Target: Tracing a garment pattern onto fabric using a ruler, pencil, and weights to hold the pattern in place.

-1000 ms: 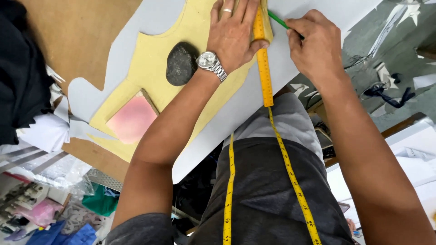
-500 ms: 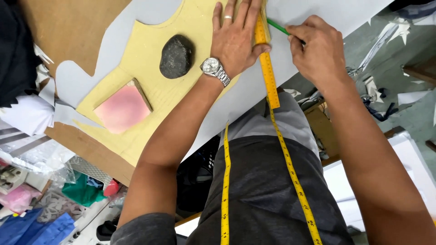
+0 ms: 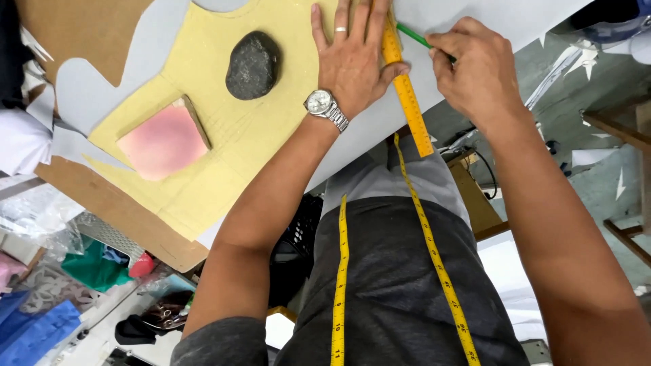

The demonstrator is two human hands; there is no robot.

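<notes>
Presently catalogued, from the head view looking down:

Left hand [image 3: 352, 61]: laid flat, fingers spread and open, palm down on the yellow pattern piece; thumb pressed against the near edge of the ruler. A ring shows on one finger.

Wristwatch [image 3: 320, 104]: silver, metal band, on the left wrist.

Ruler [image 3: 407, 95]: yellow-orange, straight, lying along the right edge of the pattern piece and running out over the table edge toward the person; pinned by the left hand.

Right hand [image 3: 475, 71]: fingers curled closed around a green pencil, just right of the ruler.

Green pencil [image 3: 413, 35]: thin, slanted, its far end close beside the ruler over the grey sheet; whether the tip touches cannot be told.

Yellow pattern piece [image 3: 224, 156]: pale card with faint drawn lines, lying on the grey sheet.

Grey sheet [image 3: 88, 102]: light grey, cut with curved edges, spread under the pattern piece on the brown board.

Brown board [image 3: 68, 34]: worktop surface, visible at upper left and along the lower-left edge.

Stone [image 3: 253, 64]: dark, rounded, resting on the pattern piece, left of the left hand, apart from it.

Pink block [image 3: 164, 141]: square, flat, resting on the pattern piece's lower-left part, well apart from both hands.

Tape measure [image 3: 339, 285]: yellow, hanging in two strands down the person's dark front.
</notes>
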